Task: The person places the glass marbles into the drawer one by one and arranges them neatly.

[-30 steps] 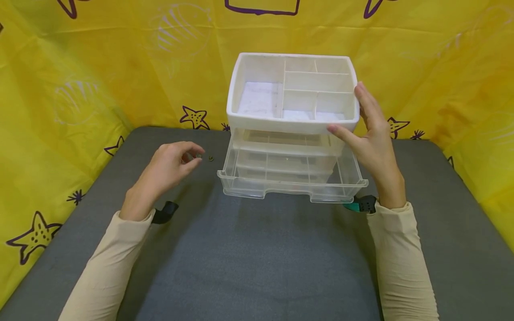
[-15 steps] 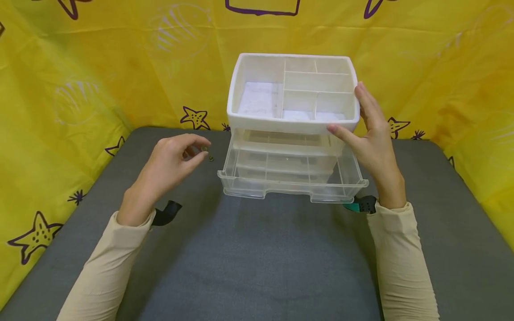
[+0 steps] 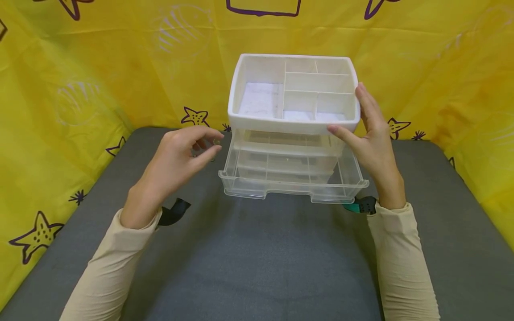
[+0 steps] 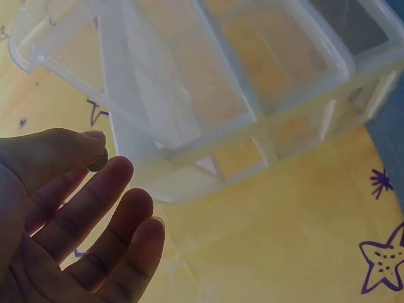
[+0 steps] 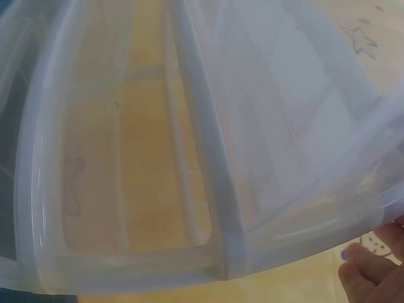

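In the head view my left hand (image 3: 172, 158) is raised left of a white desktop drawer organizer (image 3: 293, 125). Thumb and index finger pinch a small, round, dark piece (image 4: 98, 163), seen best in the left wrist view. A second tiny piece (image 3: 213, 159) lies on the table, partly hidden behind the thumb. My right hand (image 3: 375, 138) holds the organizer's top tray at its right end, thumb on the front rim and fingers along the side. One clear drawer (image 3: 295, 188) sticks out toward me; its inside shows bare.
The organizer's top tray (image 3: 259, 99) has several compartments. More drawers sit closed below it. A yellow patterned cloth (image 3: 120, 58) hangs behind and at both sides. Grey cloth covers the table (image 3: 261, 258).
My left hand has moved right and slightly away from me, toward the organizer, with the small piece pinched in it. The right hand and the organizer have stayed in place.
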`<move>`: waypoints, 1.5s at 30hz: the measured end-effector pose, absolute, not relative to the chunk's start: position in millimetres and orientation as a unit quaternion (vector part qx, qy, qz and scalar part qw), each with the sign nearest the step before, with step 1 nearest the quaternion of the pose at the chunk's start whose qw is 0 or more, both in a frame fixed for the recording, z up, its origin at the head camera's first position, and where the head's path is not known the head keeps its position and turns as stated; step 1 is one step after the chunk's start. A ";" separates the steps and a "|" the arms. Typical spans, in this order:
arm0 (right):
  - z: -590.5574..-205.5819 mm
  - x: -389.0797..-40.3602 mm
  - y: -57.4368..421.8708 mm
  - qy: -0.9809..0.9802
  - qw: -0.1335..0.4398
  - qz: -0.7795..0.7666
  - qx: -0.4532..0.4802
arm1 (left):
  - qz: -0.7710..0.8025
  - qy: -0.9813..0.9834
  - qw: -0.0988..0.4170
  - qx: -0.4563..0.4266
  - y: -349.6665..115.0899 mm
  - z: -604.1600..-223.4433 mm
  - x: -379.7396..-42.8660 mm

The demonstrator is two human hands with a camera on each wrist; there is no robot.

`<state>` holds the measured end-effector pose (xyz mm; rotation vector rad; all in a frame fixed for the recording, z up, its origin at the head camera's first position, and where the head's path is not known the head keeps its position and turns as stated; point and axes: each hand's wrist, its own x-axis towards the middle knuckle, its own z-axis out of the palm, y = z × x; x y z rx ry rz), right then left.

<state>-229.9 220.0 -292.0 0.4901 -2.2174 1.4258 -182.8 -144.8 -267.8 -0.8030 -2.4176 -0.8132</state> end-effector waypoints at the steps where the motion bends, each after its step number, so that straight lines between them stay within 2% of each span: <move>1: -292.0 -230.0 219.9 -0.804 0.227 0.520 0.178 | -0.297 -0.878 0.231 -0.295 -142.9 -266.5 -182.8; 14: -290.9 -233.2 218.9 -0.790 0.214 0.544 0.185 | -0.303 -0.857 0.224 -0.352 -117.8 -257.0 -183.8; 33: -292.8 -237.3 222.0 -0.783 0.208 0.546 0.213 | -0.289 -0.831 0.222 -0.421 -94.7 -267.1 -183.2; 40: -290.4 -242.2 229.1 -0.790 0.192 0.539 0.221 | -0.292 -0.827 0.188 -0.442 -88.8 -269.1 -186.8; 45: -290.9 -254.8 230.8 -0.785 0.168 0.559 0.209 | -0.288 -0.844 0.142 -0.429 -88.9 -265.6 -186.1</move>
